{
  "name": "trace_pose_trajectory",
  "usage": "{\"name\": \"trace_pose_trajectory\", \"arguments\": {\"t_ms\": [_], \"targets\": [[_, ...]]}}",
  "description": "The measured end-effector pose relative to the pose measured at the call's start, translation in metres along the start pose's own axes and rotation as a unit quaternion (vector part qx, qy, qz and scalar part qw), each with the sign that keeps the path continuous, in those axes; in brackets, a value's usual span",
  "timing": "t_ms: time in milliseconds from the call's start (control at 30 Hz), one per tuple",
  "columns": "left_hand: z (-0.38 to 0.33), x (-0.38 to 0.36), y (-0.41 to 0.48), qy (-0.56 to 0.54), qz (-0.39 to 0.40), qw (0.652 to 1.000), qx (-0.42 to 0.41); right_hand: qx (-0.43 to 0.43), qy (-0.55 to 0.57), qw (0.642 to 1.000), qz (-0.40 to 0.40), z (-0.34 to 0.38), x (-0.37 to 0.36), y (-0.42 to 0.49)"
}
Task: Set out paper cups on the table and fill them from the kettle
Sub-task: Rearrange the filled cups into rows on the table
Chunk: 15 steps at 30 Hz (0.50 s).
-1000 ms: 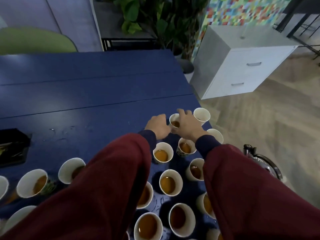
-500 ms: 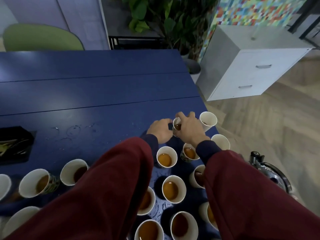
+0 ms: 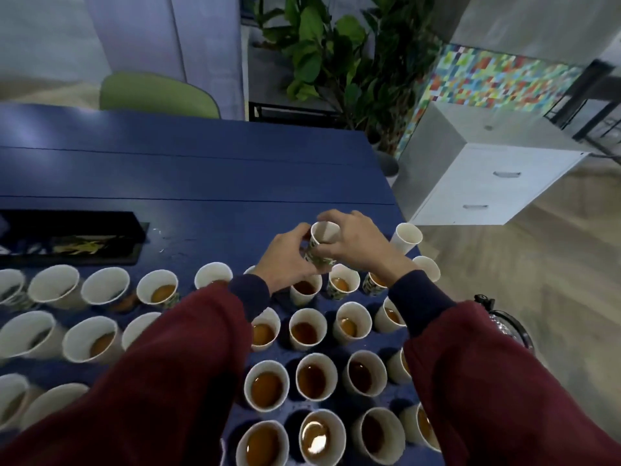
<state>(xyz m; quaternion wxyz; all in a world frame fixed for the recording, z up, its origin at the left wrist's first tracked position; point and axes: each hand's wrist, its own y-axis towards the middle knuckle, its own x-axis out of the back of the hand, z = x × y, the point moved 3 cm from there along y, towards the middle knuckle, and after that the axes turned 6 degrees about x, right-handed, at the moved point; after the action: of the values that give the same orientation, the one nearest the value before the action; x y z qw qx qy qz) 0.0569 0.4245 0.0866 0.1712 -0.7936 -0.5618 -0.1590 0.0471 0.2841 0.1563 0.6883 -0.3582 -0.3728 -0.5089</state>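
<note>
We held one cup [image 3: 321, 243] tilted, lifted above the counter [image 3: 201, 183] near its far right corner. Left hand [image 3: 285, 260] pinched its side and right hand [image 3: 359, 247] wrapped it. Filled cups [image 3: 307, 331] sat in rows below. Kettle [image 3: 504, 326] was at right, partly behind our sleeve.

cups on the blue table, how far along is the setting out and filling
Mostly done: rows of cups stand on the table, and most, like this filled cup, hold brown liquid. In hand: left hand and right hand grip a lifted cup that looks empty. Left: set it down, then fill it and the empty corner cup from the kettle at the right.
</note>
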Motion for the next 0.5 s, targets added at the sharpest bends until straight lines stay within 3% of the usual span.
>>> {"name": "trace_pose_trajectory", "arguments": {"t_ms": [500], "targets": [[0.083,0.194,-0.16,0.041,-0.052,0.998,0.002,0.078,-0.009,0.997,-0.007,0.244,-0.098,-0.026]]}}
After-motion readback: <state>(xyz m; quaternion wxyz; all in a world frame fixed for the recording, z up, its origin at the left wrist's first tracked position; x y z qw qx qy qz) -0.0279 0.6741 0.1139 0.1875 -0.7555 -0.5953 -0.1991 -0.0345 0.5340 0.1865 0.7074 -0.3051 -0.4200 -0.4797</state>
